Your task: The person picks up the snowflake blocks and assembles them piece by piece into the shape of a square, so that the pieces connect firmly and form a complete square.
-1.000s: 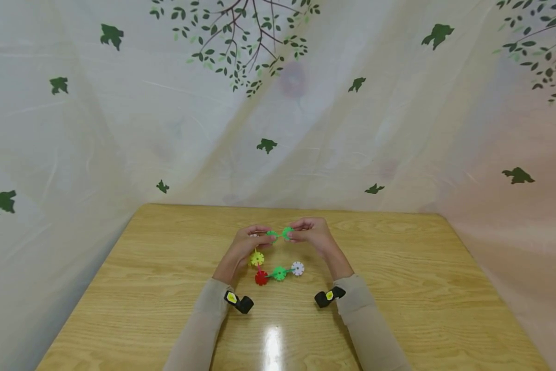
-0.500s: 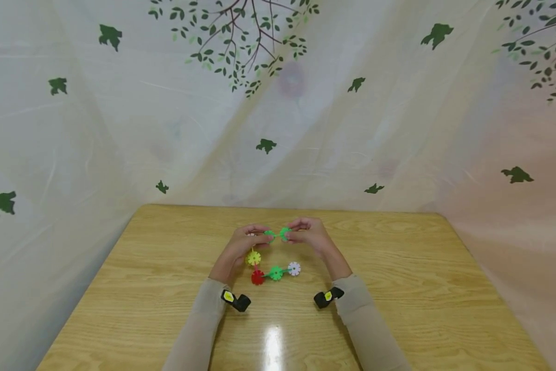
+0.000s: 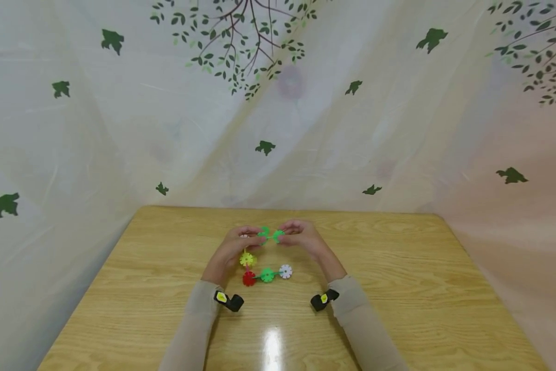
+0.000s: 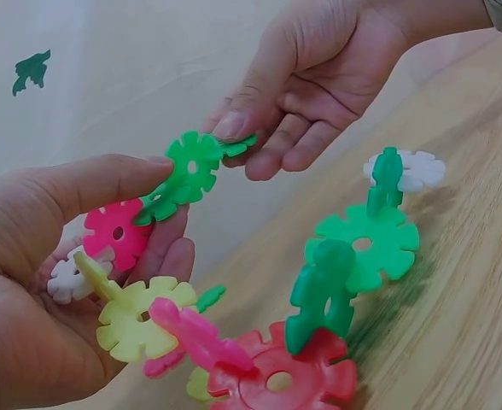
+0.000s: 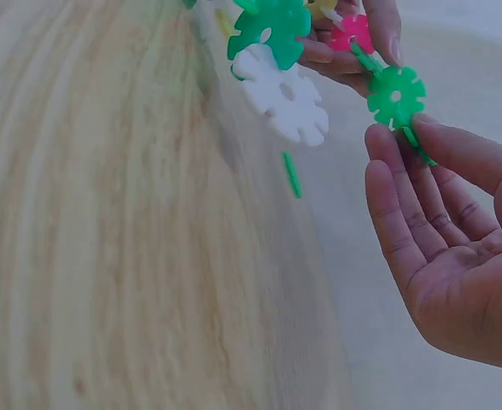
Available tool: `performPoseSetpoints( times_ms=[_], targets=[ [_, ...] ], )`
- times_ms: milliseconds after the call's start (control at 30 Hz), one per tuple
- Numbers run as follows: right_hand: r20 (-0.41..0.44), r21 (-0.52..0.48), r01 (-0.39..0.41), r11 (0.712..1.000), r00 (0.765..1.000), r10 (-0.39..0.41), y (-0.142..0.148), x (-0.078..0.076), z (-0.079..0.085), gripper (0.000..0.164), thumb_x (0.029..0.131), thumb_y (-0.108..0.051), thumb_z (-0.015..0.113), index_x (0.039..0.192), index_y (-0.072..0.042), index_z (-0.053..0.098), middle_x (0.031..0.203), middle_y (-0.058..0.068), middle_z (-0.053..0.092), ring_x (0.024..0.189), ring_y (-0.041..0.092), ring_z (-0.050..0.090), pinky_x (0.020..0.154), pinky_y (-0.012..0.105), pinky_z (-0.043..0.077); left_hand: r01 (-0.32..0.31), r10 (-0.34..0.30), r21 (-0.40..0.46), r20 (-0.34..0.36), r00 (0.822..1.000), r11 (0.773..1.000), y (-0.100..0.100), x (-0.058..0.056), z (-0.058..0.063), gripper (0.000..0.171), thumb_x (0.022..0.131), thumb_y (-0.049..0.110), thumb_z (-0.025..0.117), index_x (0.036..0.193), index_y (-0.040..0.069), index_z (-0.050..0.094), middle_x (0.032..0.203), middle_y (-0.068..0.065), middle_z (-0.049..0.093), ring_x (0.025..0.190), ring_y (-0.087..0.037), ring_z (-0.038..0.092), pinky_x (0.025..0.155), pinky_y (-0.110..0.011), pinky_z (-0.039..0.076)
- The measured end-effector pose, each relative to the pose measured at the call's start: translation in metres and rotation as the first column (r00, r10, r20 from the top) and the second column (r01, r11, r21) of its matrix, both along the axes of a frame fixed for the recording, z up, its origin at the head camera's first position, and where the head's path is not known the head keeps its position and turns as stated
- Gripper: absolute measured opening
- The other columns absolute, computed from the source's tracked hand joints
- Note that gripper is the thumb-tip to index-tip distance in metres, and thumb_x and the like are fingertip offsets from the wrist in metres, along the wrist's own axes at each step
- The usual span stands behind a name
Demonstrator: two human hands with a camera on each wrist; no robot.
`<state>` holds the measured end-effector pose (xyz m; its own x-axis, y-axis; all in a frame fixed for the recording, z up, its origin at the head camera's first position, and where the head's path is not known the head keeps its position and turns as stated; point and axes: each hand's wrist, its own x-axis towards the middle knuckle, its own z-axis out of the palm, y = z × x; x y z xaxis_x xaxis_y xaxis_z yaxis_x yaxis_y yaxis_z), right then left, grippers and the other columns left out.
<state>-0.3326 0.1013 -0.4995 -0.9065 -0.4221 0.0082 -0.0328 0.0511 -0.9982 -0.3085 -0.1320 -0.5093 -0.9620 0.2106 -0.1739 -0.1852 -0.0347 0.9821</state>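
Note:
Flower-shaped interlocking plastic discs are joined in a chain that bends round like a U. My left hand (image 4: 46, 256) pinches a green disc between thumb and fingers near one end of the chain. From the other side, my right hand (image 5: 464, 265) pinches the end green disc, with a green disc (image 5: 396, 96) standing between the two hands. Beyond my left fingers the chain runs through a pink disc (image 4: 117, 232), a white disc (image 4: 70, 278) and a yellow disc (image 4: 136, 329). A red disc (image 3: 249, 279), a green disc (image 3: 267, 275) and a white disc (image 3: 285, 271) follow towards the free end.
The wooden table (image 3: 398, 288) stretches out on both sides of the arms. A pale curtain (image 3: 189, 129) with leaf and bird prints hangs behind it. Each wrist carries a small black camera, such as the left camera (image 3: 231, 302). A narrow green piece (image 5: 292, 175) shows beyond the white disc.
Both hands have shifted slightly left in the head view, and the whole chain has moved left with them. Each hand keeps its pinch on the green discs.

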Motion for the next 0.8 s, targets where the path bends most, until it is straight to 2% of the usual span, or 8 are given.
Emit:
performPoseSetpoints(
  times_ms=[200, 367, 500, 633, 800],
  targets=[
    [-0.005, 0.075, -0.041, 0.996, 0.999, 0.042, -0.01, 0.003, -0.001, 0.038, 0.085, 0.002, 0.078, 0.12, 0.011, 0.064, 0.086, -0.002, 0.07, 0.078, 0.009, 0.068, 0.076, 0.031, 0.062, -0.033, 0.033, -0.001, 0.019, 0.999, 0.999, -0.013, 0.004, 0.002, 0.033, 0.089, 0.007, 0.078, 0.119, -0.002, 0.067, 0.098, 0.002, 0.065, 0.089, -0.019, 0.067, 0.086, -0.032, 0.058],
    [-0.055, 0.145, -0.088, 0.986, 0.994, 0.096, -0.018, 0.004, -0.003, 0.027, 0.086, 0.003, 0.077, 0.109, 0.012, 0.067, 0.086, 0.009, 0.075, 0.073, 0.012, 0.069, 0.067, 0.03, 0.059, -0.032, 0.032, -0.004, -0.004, 0.999, 0.999, -0.026, 0.007, 0.008, 0.032, 0.089, 0.008, 0.077, 0.118, -0.001, 0.067, 0.099, 0.001, 0.067, 0.092, -0.019, 0.071, 0.095, -0.041, 0.058],
    [-0.14, 0.246, -0.062, 0.967, 0.985, 0.099, -0.026, 0.008, -0.003, 0.02, 0.085, 0.001, 0.079, 0.1, 0.011, 0.07, 0.088, 0.017, 0.075, 0.07, 0.011, 0.067, 0.06, 0.026, 0.054, -0.01, 0.01, -0.03, -0.02, 1.0, 1.0, -0.035, 0.007, 0.009, 0.036, 0.09, 0.01, 0.077, 0.122, -0.002, 0.066, 0.096, 0.002, 0.072, 0.093, -0.017, 0.074, 0.097, -0.041, 0.057],
    [-0.205, 0.322, -0.041, 0.946, 0.972, 0.112, -0.036, 0.013, -0.006, 0.022, 0.084, -0.004, 0.082, 0.098, 0.009, 0.073, 0.089, 0.018, 0.076, 0.071, 0.006, 0.065, 0.064, 0.02, 0.053, 0.002, -0.004, -0.059, -0.048, 0.999, 0.998, -0.041, 0.007, 0.008, 0.04, 0.092, 0.01, 0.075, 0.126, -0.006, 0.063, 0.097, 0.004, 0.071, 0.092, -0.014, 0.071, 0.089, -0.034, 0.059],
    [-0.224, 0.347, -0.025, 0.938, 0.968, 0.109, -0.047, 0.017, -0.012, 0.023, 0.081, -0.007, 0.086, 0.094, 0.007, 0.073, 0.094, 0.02, 0.076, 0.076, 0.012, 0.069, 0.073, 0.021, 0.058, -0.018, 0.013, -0.086, -0.064, 0.998, 0.996, -0.042, 0.009, 0.007, 0.04, 0.092, 0.007, 0.074, 0.126, -0.008, 0.062, 0.096, 0.005, 0.066, 0.085, -0.011, 0.064, 0.08, -0.028, 0.057]
  ],
)
